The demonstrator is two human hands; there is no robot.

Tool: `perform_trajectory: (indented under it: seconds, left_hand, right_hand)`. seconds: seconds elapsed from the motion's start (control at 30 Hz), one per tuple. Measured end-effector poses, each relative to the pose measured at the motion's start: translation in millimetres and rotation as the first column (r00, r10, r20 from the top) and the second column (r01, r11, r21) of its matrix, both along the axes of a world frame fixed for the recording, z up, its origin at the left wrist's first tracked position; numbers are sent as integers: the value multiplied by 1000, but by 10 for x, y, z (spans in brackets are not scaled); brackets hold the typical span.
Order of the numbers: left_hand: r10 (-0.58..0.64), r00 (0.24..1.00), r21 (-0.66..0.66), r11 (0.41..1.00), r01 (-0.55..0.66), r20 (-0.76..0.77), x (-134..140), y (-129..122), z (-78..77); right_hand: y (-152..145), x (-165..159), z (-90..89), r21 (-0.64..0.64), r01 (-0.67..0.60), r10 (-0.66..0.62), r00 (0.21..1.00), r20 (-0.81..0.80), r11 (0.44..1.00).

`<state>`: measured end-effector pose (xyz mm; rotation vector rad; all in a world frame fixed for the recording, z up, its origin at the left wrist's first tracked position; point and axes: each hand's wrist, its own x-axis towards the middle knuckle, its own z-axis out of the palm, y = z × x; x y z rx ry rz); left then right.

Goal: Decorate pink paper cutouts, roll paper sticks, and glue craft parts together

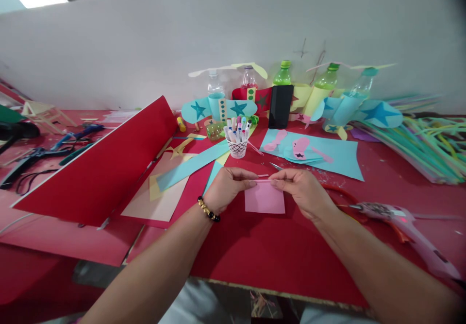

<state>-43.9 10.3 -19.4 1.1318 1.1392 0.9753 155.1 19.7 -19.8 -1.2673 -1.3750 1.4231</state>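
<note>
Pinching the far edge of a small pink paper (pixel 264 200) near its left end, between closed thumb and forefinger of the left hand (pixel 231 185). Pinching the same edge near its right end with the right hand (pixel 300 190), likewise closing thumb and forefinger on nothing but paper. Leaving a short stretch of edge showing between the grips, and holding the pink paper over the near middle of the red tabletop (pixel 269 246). Seeing a thin pale strip (pixel 262 175) just beyond the fingertips. Wearing a beaded bracelet (pixel 208 209) of black and gold on the left wrist. Facing, a little farther off, a white cup (pixel 238 150) full of pens (pixel 238 129). Having, to the left, a long blue strip (pixel 192 166) lying across a cream sheet (pixel 167 202), and a large red panel (pixel 105 163) leaning beyond them. Finding, far right of the cup, pink cutouts (pixel 300 148) resting on a blue sheet (pixel 345 151). Having a pink glue gun (pixel 418 236) lying to the right, beside the right forearm. Looking, at the far side, toward a dark phone (pixel 280 106) standing upright among paper-wrapped bottles (pixel 315 98), and toward a pale wall (pixel 145 47) behind them.
</note>
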Motion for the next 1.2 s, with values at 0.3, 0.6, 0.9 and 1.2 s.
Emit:
perform_trajectory:
  seconds: [0.3, 0.6, 0.9, 1.2]
  left_hand:
    - [-58, 997, 51, 997, 61, -58, 77, -32, -23]
    - [-16, 976, 125, 991, 45, -217, 100, -56, -24]
    - [-22, 969, 134, 989, 57, -245, 89, -54, -24]
    - [25, 988, 101, 995, -9, -155, 3, 1, 28]
  right_hand:
    - [-17, -16, -29, 124, -80, 71, 995, 76, 989]
    - [-50, -39, 13, 160, -114, 93, 987, 131, 981]
    - [-35, -35, -33, 129, -104, 96, 993, 72, 986]
    - [11, 14, -30, 49, 38, -34, 997, -73, 998]
